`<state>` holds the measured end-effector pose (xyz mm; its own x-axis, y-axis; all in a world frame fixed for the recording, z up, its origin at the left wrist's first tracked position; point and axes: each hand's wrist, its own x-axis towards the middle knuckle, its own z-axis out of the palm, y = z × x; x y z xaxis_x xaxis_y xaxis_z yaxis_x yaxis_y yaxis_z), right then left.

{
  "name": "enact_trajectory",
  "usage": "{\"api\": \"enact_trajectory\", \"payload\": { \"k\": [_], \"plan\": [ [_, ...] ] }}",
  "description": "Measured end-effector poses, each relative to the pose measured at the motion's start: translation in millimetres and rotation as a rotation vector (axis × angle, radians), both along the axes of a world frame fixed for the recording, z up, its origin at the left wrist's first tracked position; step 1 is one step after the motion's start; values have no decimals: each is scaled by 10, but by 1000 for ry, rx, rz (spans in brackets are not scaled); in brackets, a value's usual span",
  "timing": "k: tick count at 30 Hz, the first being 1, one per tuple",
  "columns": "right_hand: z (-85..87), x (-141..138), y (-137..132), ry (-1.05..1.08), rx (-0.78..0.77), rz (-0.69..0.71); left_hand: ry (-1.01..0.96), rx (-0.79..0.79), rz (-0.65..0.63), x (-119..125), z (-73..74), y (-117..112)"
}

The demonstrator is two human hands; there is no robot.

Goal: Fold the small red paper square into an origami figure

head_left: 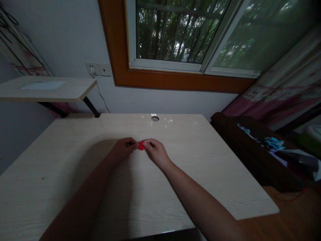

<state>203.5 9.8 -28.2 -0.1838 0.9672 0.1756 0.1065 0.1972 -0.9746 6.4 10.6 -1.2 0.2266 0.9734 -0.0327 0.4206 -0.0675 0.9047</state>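
Our fingers [147, 144] pinch a small red piece [141, 146] over the table [200, 160], left hand [124, 147] at its left edge, right hand [158, 151] overlapping its right, long axis unclear.

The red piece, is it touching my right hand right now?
Touching: the head view shows the right hand with its thumb overlapping the right side of the small red piece.

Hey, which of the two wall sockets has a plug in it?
The left socket, farther from the window frame: a white plug sits in it. The right socket, beside the frame, shows no plug.
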Motion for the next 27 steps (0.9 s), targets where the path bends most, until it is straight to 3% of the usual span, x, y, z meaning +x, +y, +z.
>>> {"api": "enact_trajectory", "payload": {
  "k": [13,20,27],
  "plan": [
    [-104,6,19,-32,6,-32,-25,58,103,-34,-79,30],
    [-144,-1,42,55,-49,-16,-82,79,151,-34,-103,51],
    [-132,-8,50,150,-81,14,-202,144,111,-19,-90,38]
  ]
}}
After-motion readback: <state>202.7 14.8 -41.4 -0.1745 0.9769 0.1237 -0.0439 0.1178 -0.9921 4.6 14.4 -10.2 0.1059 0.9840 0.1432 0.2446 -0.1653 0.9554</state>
